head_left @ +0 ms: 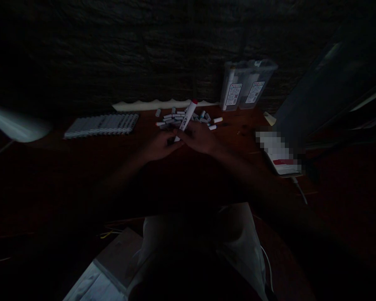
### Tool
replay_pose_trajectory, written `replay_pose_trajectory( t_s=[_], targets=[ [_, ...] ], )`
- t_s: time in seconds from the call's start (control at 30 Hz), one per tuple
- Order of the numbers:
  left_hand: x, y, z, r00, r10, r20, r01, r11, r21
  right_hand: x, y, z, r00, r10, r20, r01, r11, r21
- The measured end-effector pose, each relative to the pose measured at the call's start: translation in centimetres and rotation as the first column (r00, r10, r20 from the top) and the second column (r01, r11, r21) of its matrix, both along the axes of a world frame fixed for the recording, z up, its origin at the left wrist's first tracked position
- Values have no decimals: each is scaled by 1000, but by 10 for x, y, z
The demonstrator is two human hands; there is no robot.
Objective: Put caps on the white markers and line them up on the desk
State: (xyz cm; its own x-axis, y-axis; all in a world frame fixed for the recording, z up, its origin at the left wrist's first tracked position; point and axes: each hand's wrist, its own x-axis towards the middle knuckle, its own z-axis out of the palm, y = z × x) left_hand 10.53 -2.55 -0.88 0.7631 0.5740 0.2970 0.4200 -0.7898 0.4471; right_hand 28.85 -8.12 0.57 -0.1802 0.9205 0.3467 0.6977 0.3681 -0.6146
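Note:
In dim light, a white marker [186, 118] with a red end is held tilted over the table, its red end up and away from me. My right hand [203, 139] is closed around its lower part. My left hand [161, 145] has its fingers closed at the marker's lower end, touching the right hand's fingertips. Just behind the hands lies a loose pile of short white caps [169, 120], a few with coloured ends. An orange-tipped white piece [217, 120] lies to the right of the pile. The fingers are partly lost in shadow.
A row of white markers [102, 125] lies side by side at left. Two clear plastic boxes [250, 85] with labels stand against the dark wall. A partly blurred-out flat device [285, 167] with a cable is at right. A white rounded object [19, 124] stands far left.

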Motion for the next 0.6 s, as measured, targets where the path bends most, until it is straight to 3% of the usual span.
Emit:
replay_pose_trajectory(
  t_s=[0.6],
  targets=[
    [0,-2,1,1000,9,-3,-9,999,-43,0,-4,6,1000,6,20,-5,998,-56]
  ],
)
